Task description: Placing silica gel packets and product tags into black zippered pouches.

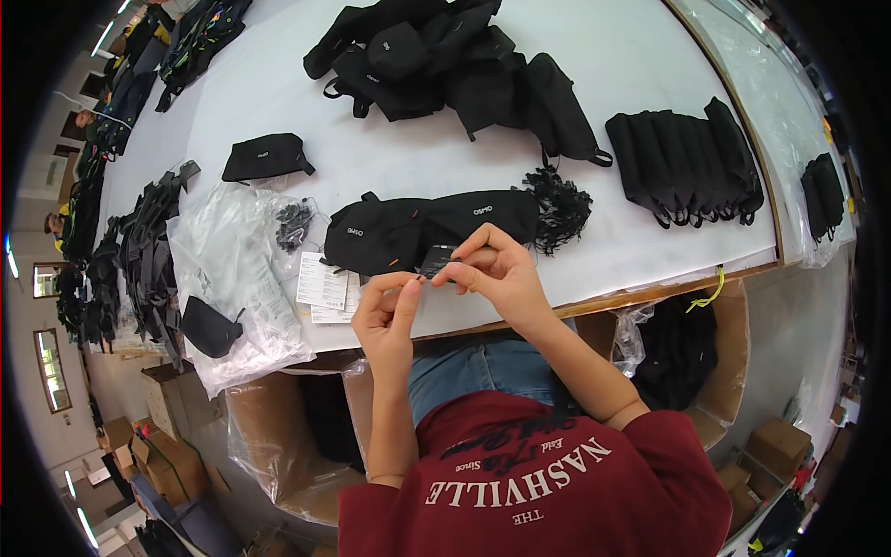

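Note:
A small black hang tag (438, 259) is held up just over the near edge of the table. My left hand (382, 316) pinches its lower left corner between thumb and index finger; whether a cord is also in that pinch is too small to tell. The fingers of my right hand (497, 278) are closed on the tag's right side. Right behind the tag lie two black zip pouches, a left one (357, 237) and a right one (501, 215), side by side. White printed cards (322, 281) lie left of my left hand.
Black pouches are heaped (418, 65) at the far middle, and a row of them (682, 167) stands at right. Black cords (560, 212) lie bunched beyond my right hand. Clear plastic bags (232, 269) cover the left side. Open cartons (729, 348) stand below the table edge.

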Demonstrator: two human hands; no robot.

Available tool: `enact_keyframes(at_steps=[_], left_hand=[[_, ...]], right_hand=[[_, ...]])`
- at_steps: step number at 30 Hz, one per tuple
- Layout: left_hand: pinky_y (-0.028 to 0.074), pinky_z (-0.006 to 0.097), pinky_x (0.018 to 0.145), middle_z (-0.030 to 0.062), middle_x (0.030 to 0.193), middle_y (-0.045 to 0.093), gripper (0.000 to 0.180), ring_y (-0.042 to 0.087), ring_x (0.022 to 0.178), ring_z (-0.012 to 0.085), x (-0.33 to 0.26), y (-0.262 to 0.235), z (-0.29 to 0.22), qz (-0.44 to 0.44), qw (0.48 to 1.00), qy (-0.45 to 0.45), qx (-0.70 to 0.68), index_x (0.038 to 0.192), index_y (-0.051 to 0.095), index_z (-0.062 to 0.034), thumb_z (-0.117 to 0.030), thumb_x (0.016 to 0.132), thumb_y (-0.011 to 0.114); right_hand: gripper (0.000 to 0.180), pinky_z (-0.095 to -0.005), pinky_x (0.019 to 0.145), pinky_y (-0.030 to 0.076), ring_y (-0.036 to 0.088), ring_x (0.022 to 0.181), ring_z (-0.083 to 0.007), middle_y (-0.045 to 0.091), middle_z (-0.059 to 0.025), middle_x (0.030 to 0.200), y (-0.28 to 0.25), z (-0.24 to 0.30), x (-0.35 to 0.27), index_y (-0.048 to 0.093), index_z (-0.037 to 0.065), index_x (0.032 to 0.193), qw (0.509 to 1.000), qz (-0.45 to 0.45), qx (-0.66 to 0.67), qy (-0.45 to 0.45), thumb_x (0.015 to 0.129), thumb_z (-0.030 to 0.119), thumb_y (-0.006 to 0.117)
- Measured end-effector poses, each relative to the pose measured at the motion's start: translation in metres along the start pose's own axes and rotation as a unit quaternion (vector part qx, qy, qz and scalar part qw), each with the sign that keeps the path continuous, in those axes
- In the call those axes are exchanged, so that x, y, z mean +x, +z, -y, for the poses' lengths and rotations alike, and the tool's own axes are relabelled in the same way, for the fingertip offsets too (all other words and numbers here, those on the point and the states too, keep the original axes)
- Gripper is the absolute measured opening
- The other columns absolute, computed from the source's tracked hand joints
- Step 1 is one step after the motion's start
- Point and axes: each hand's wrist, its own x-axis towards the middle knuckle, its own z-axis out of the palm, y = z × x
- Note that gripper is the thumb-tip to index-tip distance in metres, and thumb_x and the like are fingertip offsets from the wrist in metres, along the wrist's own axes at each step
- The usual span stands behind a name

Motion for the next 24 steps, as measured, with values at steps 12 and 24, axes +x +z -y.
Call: enact_keyframes(at_steps=[12,24], left_hand=[[0.019,0.018,0.048,-0.0080,0.053,0.044,0.005,0.031,0.051,-0.0019,-0.001,0.004,-0.003,0.074,0.994,0.012,0.085,0.088,0.062,-0.0011,-0.005,0.086,0.064],[0.019,0.022,0.046,-0.0045,0.047,0.038,0.006,0.028,0.047,0.0005,0.000,-0.005,-0.006,0.118,0.981,0.010,0.153,0.087,0.061,-0.0025,-0.007,0.085,0.064]], right_hand=[[0.011,-0.0205,0.059,0.044,0.061,0.073,-0.0078,0.067,-0.0032,0.077,0.000,-0.005,-0.003,0.069,0.000,0.085,0.997,-0.032,-0.071,0.018,0.085,0.011,0.067],[0.011,-0.0205,0.054,0.039,0.051,0.059,-0.0054,0.065,-0.0023,0.070,-0.006,0.014,-0.005,0.068,0.002,0.078,0.954,0.026,-0.298,-0.031,0.080,0.012,0.070]])
